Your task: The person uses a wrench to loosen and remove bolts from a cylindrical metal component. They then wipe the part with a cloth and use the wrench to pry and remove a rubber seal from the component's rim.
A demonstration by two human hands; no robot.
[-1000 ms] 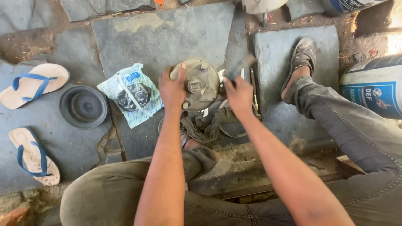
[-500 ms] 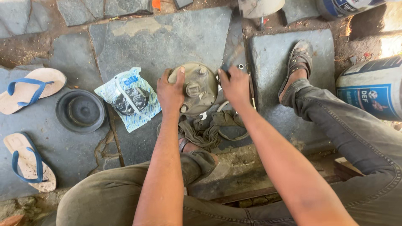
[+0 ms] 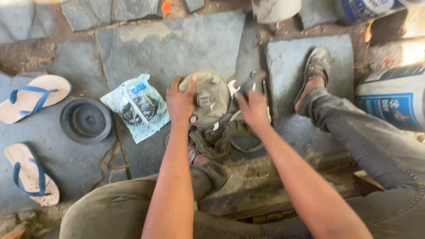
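The ground is a stone slab floor [image 3: 177,48] with dirt in its joints. On it lie 2 blue-strapped flip-flops [image 3: 31,99], a round black rubber disc [image 3: 86,120], a crumpled blue-and-white plastic packet [image 3: 136,106], and a white-and-blue bucket [image 3: 392,98] on its side.

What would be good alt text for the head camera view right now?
A seated person's left hand steadies a dirty round metal housing on a stone floor while the right hand grips a small tool beside it. To the left lie a plastic bag, a round black cover and two blue-strapped sandals.
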